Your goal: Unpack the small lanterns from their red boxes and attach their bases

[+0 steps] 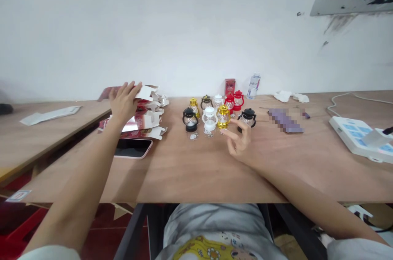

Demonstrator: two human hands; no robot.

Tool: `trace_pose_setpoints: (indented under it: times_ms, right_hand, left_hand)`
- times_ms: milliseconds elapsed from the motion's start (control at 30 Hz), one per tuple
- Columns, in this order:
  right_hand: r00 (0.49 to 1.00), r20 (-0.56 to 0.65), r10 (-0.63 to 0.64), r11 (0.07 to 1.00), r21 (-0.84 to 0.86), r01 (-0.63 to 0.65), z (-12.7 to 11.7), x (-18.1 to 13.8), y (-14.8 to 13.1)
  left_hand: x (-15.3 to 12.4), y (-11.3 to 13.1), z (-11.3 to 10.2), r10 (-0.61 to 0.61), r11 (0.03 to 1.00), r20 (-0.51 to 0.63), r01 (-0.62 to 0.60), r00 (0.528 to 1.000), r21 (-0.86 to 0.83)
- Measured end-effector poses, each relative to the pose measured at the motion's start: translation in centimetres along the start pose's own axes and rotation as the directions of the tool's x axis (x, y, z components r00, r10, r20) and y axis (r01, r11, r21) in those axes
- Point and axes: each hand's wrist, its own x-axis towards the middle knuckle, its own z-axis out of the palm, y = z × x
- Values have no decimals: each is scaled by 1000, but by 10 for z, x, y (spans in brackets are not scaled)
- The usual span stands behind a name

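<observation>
My left hand [124, 98] lies with outstretched fingers on top of a pile of flattened red and white cardboard boxes [143, 120]. In the middle of the table stand several miniature lanterns in black, white, gold and red. My right hand [241, 142] is beside the front gold lantern [223, 117] and just in front of a black lantern [247, 118]. Its fingers are apart and curved; one fingertip is near a small pale piece at the gold lantern's foot. A white lantern [209, 119] and another black lantern [190, 120] stand to the left, small tags before them.
A phone [133, 148] lies by the boxes. Behind the lanterns are an upright red box [230, 87] and a bottle [254, 86]. To the right lie a purple item [288, 121], crumpled tissue [283, 96] and a white power strip [359, 135] with a cable.
</observation>
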Motion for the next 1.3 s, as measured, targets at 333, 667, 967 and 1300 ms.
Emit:
trace_pose_setpoints:
  times_ms: [333,667,967,1300]
  right_hand:
    - [953,24,301,850,-460,-257,-11,18,29]
    - [698,287,656,731,-474,-492,-16,16,55]
    - [994,-112,8,995,97,3,-14,19,30]
    - [993,-76,90,985,157,-77,-8,9,14]
  left_hand:
    - [4,30,-33,23,998,456,-47,890,42]
    - [-14,106,-19,87,974,91,-66,992,-217]
    - [-49,236,-23,248,629,159,-34,956,-776]
    - [-70,250,-4,-33,350,406,392,913,-851]
